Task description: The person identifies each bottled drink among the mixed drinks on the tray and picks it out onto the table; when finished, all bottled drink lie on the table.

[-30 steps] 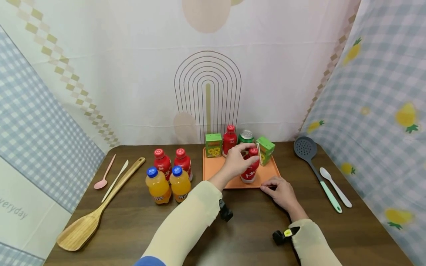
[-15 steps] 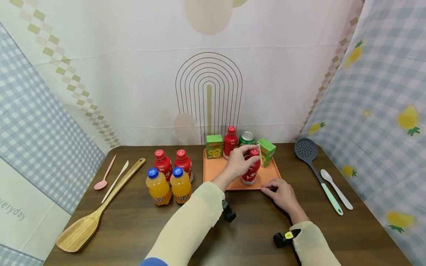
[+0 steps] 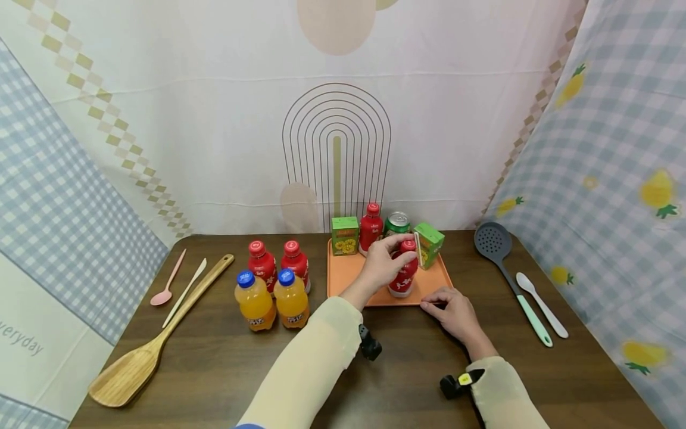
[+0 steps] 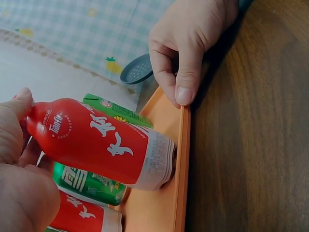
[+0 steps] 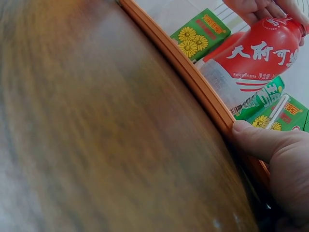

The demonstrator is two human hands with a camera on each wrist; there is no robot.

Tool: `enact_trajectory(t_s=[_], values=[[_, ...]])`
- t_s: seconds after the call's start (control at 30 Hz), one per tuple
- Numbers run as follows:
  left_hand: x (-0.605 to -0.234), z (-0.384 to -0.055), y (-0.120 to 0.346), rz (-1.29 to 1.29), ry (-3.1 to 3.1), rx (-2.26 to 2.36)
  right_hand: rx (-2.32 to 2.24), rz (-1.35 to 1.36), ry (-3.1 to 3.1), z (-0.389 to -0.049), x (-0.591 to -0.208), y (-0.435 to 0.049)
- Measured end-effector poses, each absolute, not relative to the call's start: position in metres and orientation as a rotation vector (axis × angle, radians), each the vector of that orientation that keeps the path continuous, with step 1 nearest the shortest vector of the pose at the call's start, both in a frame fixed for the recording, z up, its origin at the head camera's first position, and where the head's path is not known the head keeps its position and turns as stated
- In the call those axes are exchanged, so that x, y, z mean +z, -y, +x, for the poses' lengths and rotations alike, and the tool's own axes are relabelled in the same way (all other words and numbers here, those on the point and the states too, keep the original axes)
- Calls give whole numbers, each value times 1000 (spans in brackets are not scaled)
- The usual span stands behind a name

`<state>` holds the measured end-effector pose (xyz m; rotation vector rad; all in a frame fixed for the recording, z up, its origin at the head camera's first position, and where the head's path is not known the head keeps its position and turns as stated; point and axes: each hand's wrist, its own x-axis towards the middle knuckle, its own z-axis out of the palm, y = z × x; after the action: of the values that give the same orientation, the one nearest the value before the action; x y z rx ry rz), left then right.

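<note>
The fingers of our left hand [image 3: 379,262] grasp the red bottle [image 3: 403,280] near its cap, inside the tray [image 3: 343,273] beside the front rim, which our right hand [image 3: 454,311] pinches. We should hold the bottle upright and loosen softly, away from the juice box [image 3: 430,241]. The can [image 3: 397,220] is partly covered; whether the bottle's base rests flat, we cannot tell.

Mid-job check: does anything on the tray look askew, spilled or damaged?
One small thing: the right carton sits turned at an angle on the tray, while the left carton faces squarely forward. No spill or damage shows.
</note>
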<state>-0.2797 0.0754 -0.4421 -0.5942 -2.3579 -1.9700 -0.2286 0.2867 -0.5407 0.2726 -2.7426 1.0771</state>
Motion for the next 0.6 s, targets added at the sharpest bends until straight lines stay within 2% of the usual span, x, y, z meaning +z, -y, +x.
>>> enact_trajectory(t_s=[0.6], values=[[-443, -274, -70, -601, 2368, -2022, 1075, 278, 2730, -229, -542, -286]])
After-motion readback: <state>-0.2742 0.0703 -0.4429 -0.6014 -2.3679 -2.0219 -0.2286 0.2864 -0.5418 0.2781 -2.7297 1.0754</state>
